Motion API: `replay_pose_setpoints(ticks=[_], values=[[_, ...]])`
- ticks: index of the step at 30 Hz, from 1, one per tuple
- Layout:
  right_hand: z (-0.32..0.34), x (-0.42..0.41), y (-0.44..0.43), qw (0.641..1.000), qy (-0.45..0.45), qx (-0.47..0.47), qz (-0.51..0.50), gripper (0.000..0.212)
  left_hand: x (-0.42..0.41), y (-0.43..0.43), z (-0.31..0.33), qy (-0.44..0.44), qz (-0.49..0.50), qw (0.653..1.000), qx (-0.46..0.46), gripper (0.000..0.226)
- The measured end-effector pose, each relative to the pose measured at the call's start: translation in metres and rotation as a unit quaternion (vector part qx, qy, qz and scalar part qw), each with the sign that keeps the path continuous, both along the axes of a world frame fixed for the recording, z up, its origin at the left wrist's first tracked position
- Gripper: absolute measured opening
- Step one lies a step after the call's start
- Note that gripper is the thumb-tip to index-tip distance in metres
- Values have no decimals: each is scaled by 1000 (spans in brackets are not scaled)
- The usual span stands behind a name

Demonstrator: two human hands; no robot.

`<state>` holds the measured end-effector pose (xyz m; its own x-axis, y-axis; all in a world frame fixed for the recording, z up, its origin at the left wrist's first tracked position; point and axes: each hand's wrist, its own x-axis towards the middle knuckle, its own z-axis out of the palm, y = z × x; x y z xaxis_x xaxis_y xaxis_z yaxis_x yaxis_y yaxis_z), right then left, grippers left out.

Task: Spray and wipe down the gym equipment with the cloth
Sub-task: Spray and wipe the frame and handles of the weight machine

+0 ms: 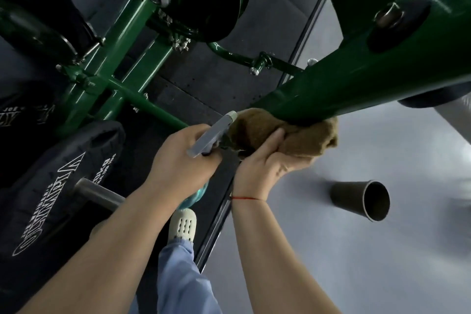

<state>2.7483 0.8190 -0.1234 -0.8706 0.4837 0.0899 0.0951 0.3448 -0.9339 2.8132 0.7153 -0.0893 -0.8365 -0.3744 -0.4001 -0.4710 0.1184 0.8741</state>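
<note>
Now | left hand point(183, 158) grips spray bottle point(209, 135) | right hand point(267, 163) cups cloth point(288, 132) under green bar point(356, 79)

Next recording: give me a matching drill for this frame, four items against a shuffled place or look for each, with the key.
1 cloth
2 spray bottle
3 cup
4 weight plate

A lying on the grey floor
B held in the left hand
C black with white lettering
D pressed to the green bar by the right hand

Pairs: 1-D, 2-B, 3-A, 4-C
</note>
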Motion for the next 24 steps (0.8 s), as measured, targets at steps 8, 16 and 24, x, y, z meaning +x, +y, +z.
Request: replay_pose_setpoints(ticks=[8,16,24], values=[[29,25,7,993,71,89,-1,57,18,-18,-1,10,-75,997,2,19],[80,2,20,859,348,372,53,38,24,-29,-4,15,-90,995,27,20],[-23,7,46,722,169,634,219,52,27,-35,-18,14,-109,994,-9,31]])
